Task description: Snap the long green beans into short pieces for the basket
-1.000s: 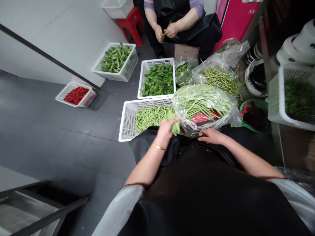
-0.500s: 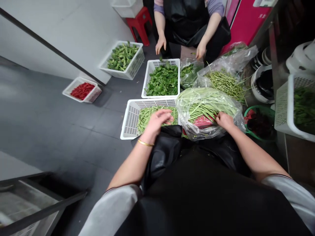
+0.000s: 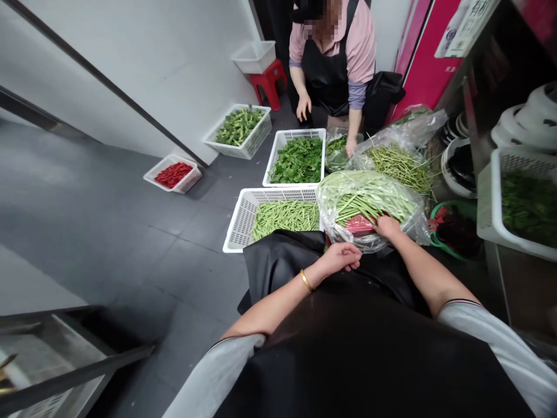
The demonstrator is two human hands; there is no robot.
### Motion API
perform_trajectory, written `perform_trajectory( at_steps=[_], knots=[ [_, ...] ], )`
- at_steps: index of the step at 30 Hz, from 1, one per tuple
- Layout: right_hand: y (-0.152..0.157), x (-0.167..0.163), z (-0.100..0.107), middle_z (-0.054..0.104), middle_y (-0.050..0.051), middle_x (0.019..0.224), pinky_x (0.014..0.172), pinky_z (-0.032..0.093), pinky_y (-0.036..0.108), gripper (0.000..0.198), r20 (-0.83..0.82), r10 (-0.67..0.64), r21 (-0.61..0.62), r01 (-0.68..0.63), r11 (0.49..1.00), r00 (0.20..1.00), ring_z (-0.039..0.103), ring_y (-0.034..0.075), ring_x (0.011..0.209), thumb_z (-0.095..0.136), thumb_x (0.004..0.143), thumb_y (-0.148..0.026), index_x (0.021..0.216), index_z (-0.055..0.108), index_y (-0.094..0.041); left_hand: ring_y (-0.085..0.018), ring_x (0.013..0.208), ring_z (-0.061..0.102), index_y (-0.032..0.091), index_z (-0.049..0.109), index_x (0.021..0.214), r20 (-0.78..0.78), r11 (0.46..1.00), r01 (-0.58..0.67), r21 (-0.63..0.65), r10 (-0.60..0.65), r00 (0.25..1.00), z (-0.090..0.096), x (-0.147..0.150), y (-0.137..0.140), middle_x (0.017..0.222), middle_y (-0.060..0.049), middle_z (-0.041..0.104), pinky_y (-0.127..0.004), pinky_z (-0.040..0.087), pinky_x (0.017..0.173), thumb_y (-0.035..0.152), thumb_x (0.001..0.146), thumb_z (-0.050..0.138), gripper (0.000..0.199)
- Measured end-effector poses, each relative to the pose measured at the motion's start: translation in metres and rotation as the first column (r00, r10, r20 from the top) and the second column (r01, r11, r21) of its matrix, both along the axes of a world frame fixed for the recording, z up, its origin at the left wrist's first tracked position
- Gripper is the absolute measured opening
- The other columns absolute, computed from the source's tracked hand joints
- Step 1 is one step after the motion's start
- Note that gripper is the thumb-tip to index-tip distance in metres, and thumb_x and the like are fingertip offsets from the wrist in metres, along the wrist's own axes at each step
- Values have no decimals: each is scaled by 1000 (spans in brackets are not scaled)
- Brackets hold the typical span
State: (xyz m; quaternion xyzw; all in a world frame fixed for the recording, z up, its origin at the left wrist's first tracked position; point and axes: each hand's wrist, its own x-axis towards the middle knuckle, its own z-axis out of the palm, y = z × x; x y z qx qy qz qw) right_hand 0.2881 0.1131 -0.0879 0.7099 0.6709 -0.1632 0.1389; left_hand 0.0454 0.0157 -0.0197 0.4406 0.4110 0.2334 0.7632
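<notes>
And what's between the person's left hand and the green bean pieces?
In the head view, a fold of the black apron lies between the left hand and the green bean pieces.

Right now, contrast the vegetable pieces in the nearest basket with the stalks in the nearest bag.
The basket pieces are short; the bag stalks are long. The basket pieces lie jumbled; the bag stalks lie mostly side by side. No hand touches the basket pieces; the right hand is at the bag stalks. Both are green.

beans (image 3: pixel 287 216) in a basket (image 3: pixel 245 219) — plastic bag (image 3: pixel 331 217) to its right
</notes>
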Motion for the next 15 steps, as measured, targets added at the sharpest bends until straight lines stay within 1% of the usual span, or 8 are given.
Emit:
perform_trajectory(
  at_steps=[2, 4, 6, 9, 10, 12, 13, 15],
  knots=[
    [-3, 0, 3, 66, 22, 115, 82, 44, 30, 36, 2, -6, 18, 5, 1000, 1000, 63, 26, 104, 52, 89, -31, 110, 69, -7, -11, 54, 61, 10, 66, 83, 7, 999, 49, -19, -49, 999, -3, 2, -2, 64, -6, 67, -19, 45, 49, 40, 65, 79, 38],
    [-2, 4, 14, 66, 21, 117, 83, 45, 31, 36, 8, -15, 57, 15, 998, 1000, 63, 26, 104, 46, 91, -30, 111, 68, -9, -11, 54, 61, 10, 66, 83, 9, 999, 3, -40, -3, 1000, -7, 2, 0, 64, -6, 67, -18, 46, 48, 42, 63, 80, 40],
    [-3, 8, 30, 66, 19, 116, 83, 45, 33, 36, -10, -40, 155, 41, 987, 999, 63, 28, 102, 43, 92, -31, 109, 68, -11, -12, 55, 62, 10, 65, 84, 20, 994, -75, -74, 77, 997, -11, 2, 6, 64, -5, 66, -18, 47, 48, 42, 63, 80, 41],
    [-18, 1, 53, 71, 16, 94, 76, 47, 33, 32, -202, -82, 275, 137, 952, 976, 66, 26, 86, 43, 91, -31, 97, 69, -13, -11, 57, 63, 10, 65, 90, 28, 973, -168, -156, 174, 984, -18, 7, 15, 69, -5, 66, -17, 46, 46, 41, 66, 80, 41],
    [-28, -6, 58, 71, 13, 82, 72, 47, 32, 31, -314, -75, 275, 167, 947, 946, 66, 24, 78, 42, 92, -32, 91, 68, -13, -11, 56, 63, 11, 65, 92, 24, 964, -188, -188, 196, 980, -20, 9, 18, 71, -4, 66, -17, 44, 44, 41, 67, 79, 42],
    [-55, -27, 62, 68, 7, 68, 65, 47, 28, 34, -547, -5, 253, 171, 952, 837, 63, 19, 65, 38, 94, -36, 84, 64, -16, -9, 51, 61, 11, 64, 95, 28, 946, -205, -249, 219, 975, -23, 13, 21, 72, -4, 66, -17, 42, 42, 41, 69, 78, 42],
    [-70, -38, 62, 68, 6, 70, 64, 46, 27, 34, -620, 70, 288, 143, 947, 782, 63, 18, 65, 39, 95, -39, 84, 62, -17, -9, 49, 59, 11, 64, 92, 47, 941, -209, -266, 230, 972, -24, 14, 21, 70, -3, 66, -17, 42, 42, 41, 69, 78, 40],
    [-95, -54, 60, 68, 6, 75, 65, 45, 27, 29, -660, 194, 364, 83, 928, 726, 63, 18, 67, 43, 93, -40, 90, 62, -18, -7, 47, 56, 10, 64, 84, 113, 933, -239, -269, 277, 954, -25, 14, 22, 66, -2, 64, -17, 42, 44, 37, 67, 81, 36]
  ],
)
